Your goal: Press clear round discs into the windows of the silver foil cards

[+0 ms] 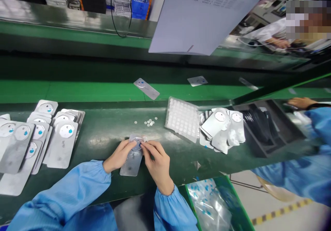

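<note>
Both hands met over a flat silvery-grey rectangular card with a round disc [132, 158] lying on the dark green bench [103, 134]. The left hand [119, 156] pinched its edge; the right hand's [156, 162] curled fingertips hid the disc's centre, so their grip stayed unclear.

Wearing light blue smock sleeves [77, 189], gathering in elastic cuffs at both wrists; left hand [119, 156] and right hand [157, 163] showing bare.
</note>
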A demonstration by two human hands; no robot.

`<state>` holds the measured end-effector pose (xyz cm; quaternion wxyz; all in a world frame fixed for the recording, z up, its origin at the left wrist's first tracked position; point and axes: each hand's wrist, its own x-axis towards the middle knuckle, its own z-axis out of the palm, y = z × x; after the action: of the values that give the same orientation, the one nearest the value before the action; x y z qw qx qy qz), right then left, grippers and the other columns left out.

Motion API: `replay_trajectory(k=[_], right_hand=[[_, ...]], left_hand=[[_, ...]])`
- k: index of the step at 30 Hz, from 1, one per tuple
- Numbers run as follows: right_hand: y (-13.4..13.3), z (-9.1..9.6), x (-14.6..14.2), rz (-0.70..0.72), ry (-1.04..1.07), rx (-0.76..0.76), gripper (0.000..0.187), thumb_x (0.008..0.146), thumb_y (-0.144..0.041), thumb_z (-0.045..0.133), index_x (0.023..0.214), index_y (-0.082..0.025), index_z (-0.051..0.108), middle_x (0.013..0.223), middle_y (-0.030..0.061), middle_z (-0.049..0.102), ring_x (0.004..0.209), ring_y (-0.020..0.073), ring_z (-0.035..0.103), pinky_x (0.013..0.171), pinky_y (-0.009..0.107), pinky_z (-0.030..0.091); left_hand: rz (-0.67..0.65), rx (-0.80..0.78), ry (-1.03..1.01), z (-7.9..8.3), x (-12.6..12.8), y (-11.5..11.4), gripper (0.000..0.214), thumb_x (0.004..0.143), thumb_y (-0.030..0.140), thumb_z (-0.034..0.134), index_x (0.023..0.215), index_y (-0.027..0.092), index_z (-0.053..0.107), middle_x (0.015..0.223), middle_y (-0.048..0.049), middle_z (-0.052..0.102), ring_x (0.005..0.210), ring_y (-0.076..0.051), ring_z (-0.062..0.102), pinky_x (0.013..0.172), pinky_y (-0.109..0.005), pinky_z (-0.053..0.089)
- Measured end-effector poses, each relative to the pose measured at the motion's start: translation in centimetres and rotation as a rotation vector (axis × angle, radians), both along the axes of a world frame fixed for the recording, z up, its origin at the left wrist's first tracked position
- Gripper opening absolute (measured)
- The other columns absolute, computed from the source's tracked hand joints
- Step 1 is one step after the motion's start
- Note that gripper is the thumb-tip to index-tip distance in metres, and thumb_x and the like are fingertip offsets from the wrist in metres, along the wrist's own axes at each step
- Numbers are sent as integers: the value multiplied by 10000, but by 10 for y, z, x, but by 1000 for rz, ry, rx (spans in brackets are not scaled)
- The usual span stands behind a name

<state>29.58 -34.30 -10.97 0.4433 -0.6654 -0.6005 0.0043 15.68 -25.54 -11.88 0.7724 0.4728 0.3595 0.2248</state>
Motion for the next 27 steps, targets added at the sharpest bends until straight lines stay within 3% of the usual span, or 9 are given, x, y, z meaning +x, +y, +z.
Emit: replay_trajectory(k=[6,12,18,27], right_hand=[[1,-1,1,-7,-48,-22,166,1017,-178,588,1024,-214,749,953,72,729,802,170,736,695,262,613],[1,-5,3,3,-33,20,212,1020,-178,598,1157,-227,752,1004,88,733,854,184,739,760,286,627],[0,-10,5,28,-108,44,229,1015,-144,615,1153,-231,775,996,84,746,718,142,710,677,258,612],[2,-9,3,18,-25,7,194,1012,-169,596,1062,-234,771,979,79,743,864,185,754,788,292,647]], left_hand=[[3,10,-6,-1,0,0,357,907,486,645,903,152,770,907,-54,754,918,-236,648,824,-304,496],[-1,-55,-44,-4,1,-1,381,900,497,659,987,148,784,939,-58,761,886,-225,658,785,-298,497],[0,-61,-35,-6,1,-1,367,895,501,670,923,149,768,872,-51,748,853,-220,653,757,-291,499],[18,-9,-5,-3,0,-2,341,910,481,651,906,158,756,889,-45,741,868,-222,643,780,-299,491]])
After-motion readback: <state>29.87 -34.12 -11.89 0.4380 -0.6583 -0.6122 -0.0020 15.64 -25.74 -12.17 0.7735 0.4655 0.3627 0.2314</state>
